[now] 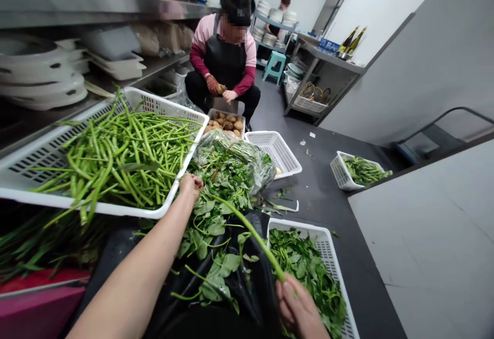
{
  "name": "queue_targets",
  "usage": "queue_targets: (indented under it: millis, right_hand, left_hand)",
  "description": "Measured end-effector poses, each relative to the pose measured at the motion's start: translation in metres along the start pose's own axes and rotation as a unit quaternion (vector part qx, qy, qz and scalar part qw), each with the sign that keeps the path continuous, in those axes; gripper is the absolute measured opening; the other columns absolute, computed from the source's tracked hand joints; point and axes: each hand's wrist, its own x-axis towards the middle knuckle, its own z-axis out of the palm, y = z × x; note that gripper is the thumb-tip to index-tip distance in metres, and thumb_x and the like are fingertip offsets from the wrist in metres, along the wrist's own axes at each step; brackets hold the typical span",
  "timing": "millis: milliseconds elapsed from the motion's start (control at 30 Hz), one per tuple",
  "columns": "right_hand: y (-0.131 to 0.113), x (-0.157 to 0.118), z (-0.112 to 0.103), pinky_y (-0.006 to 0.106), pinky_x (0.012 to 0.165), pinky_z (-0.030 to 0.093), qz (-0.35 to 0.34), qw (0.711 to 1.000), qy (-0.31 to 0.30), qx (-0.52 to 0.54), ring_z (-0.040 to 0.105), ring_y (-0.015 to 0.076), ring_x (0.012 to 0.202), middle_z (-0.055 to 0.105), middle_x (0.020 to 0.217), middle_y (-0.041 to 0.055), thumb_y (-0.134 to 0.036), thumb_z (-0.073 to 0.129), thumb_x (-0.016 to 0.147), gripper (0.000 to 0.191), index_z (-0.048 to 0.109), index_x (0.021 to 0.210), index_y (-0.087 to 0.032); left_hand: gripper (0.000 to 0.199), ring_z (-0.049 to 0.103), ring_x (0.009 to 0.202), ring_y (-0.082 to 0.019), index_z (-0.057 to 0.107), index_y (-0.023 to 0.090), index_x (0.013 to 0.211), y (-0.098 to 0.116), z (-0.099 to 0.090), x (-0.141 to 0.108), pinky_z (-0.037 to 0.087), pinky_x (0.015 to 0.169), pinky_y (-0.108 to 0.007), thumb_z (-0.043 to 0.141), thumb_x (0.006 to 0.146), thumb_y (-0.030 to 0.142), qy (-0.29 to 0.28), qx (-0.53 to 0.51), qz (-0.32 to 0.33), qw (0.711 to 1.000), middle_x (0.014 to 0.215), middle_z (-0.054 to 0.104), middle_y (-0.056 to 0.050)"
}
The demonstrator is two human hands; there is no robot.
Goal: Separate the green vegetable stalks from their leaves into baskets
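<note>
My right hand (295, 300) is closed round the thick lower end of a long green stem (250, 230). The stem slants up and left toward my left hand (191, 184), whose fingers are pinched together beside the corner of a white basket (162, 210); what they hold is too small to make out. Cut green stems (127, 154) fill that basket. Leafy greens (216, 215) lie beyond and below my hands, some on a black apron (247, 282) over my lap. A second white basket (328, 241) with leaves stands by my right hand.
A crouching person (227, 46) holds a potato over a box of potatoes (227, 122). Nearby are a plastic bag of greens (254, 166), a white basket (291, 166) and a basket of green pods (343, 174). Steel shelving (116, 12) runs along the left.
</note>
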Motion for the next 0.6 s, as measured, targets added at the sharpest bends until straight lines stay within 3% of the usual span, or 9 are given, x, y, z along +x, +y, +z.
queue_targets:
  millis: [133, 300, 367, 400, 467, 500, 533, 600]
  right_hand:
    - [-0.021, 0.008, -0.009, 0.019, 0.04, 0.014, -0.008, 0.999, -0.007, 0.045, 0.016, 0.0053, 0.041, 0.024, 0.046, -0.0086, -0.066, 0.058, 0.069, 0.048, 0.047, 0.066, -0.019]
    - [-0.034, 0.031, 0.004, 0.019, 0.04, 0.017, -0.061, 0.998, 0.005, 0.006, 0.022, 0.006, 0.043, 0.029, 0.048, -0.0065, -0.068, 0.057, 0.069, 0.05, 0.048, 0.066, -0.019]
    - [-0.034, 0.039, 0.013, 0.018, 0.04, 0.017, -0.073, 0.997, -0.011, -0.016, 0.023, 0.006, 0.043, 0.031, 0.049, -0.0059, -0.068, 0.055, 0.071, 0.05, 0.048, 0.066, -0.018]
    - [-0.034, 0.043, 0.018, 0.018, 0.04, 0.017, -0.074, 0.997, -0.023, -0.027, 0.023, 0.0058, 0.043, 0.031, 0.05, -0.0058, -0.067, 0.055, 0.072, 0.049, 0.048, 0.066, -0.018]
    - [-0.033, 0.047, 0.027, 0.018, 0.04, 0.019, -0.074, 0.996, -0.037, -0.044, 0.024, 0.0056, 0.044, 0.033, 0.052, -0.0053, -0.067, 0.055, 0.071, 0.05, 0.047, 0.065, -0.018]
    - [-0.031, 0.048, 0.031, 0.018, 0.04, 0.021, -0.073, 0.995, -0.035, -0.051, 0.025, 0.0057, 0.044, 0.034, 0.054, -0.0048, -0.068, 0.056, 0.07, 0.05, 0.047, 0.065, -0.018]
    - [-0.03, 0.047, 0.033, 0.019, 0.041, 0.024, -0.07, 0.995, -0.031, -0.058, 0.026, 0.006, 0.045, 0.036, 0.056, -0.0041, -0.068, 0.057, 0.069, 0.051, 0.048, 0.066, -0.018]
    - [-0.028, 0.042, 0.036, 0.02, 0.042, 0.027, -0.055, 0.996, -0.023, -0.068, 0.03, 0.0072, 0.047, 0.038, 0.058, -0.0028, -0.07, 0.058, 0.065, 0.052, 0.051, 0.066, -0.018]
  left_hand:
    - [0.034, 0.058, 0.097, -0.021, 0.054, 0.016, 0.115, -0.018, -0.013, -0.008, 0.05, 0.081, -0.042, 0.055, 0.085, 0.032, -0.058, 0.135, -0.036, 0.988, 0.116, 0.057, -0.009]
    - [0.02, 0.061, 0.089, -0.029, 0.063, 0.014, 0.068, -0.037, -0.023, -0.048, 0.046, 0.063, -0.03, 0.077, 0.06, 0.024, -0.12, 0.235, -0.009, 0.965, 0.089, 0.067, -0.012]
    - [0.023, 0.063, 0.074, -0.023, 0.063, 0.017, 0.07, -0.037, -0.02, -0.073, 0.04, 0.051, -0.024, 0.071, 0.066, 0.038, -0.182, 0.216, 0.008, 0.959, 0.085, 0.068, -0.01]
    - [0.029, 0.061, 0.064, -0.019, 0.064, 0.018, 0.077, -0.036, -0.016, -0.085, 0.035, 0.045, -0.022, 0.063, 0.072, 0.046, -0.243, 0.189, 0.016, 0.951, 0.085, 0.068, -0.009]
    - [0.042, 0.05, 0.045, -0.011, 0.062, 0.017, 0.084, -0.034, -0.008, -0.105, 0.024, 0.038, -0.02, 0.052, 0.076, 0.058, -0.35, 0.124, 0.033, 0.928, 0.074, 0.066, -0.006]
    - [0.044, 0.043, 0.039, -0.008, 0.061, 0.016, 0.08, -0.033, -0.004, -0.112, 0.02, 0.037, -0.019, 0.052, 0.075, 0.059, -0.376, 0.088, 0.043, 0.921, 0.063, 0.061, -0.002]
    - [0.043, 0.035, 0.035, -0.005, 0.058, 0.016, 0.074, -0.032, -0.002, -0.114, 0.018, 0.036, -0.019, 0.055, 0.074, 0.058, -0.371, 0.044, 0.048, 0.926, 0.053, 0.053, 0.002]
    - [0.038, 0.024, 0.033, -0.004, 0.049, 0.017, 0.062, -0.029, -0.004, -0.108, 0.016, 0.036, -0.018, 0.059, 0.074, 0.052, -0.301, -0.058, 0.048, 0.951, 0.042, 0.035, 0.009]
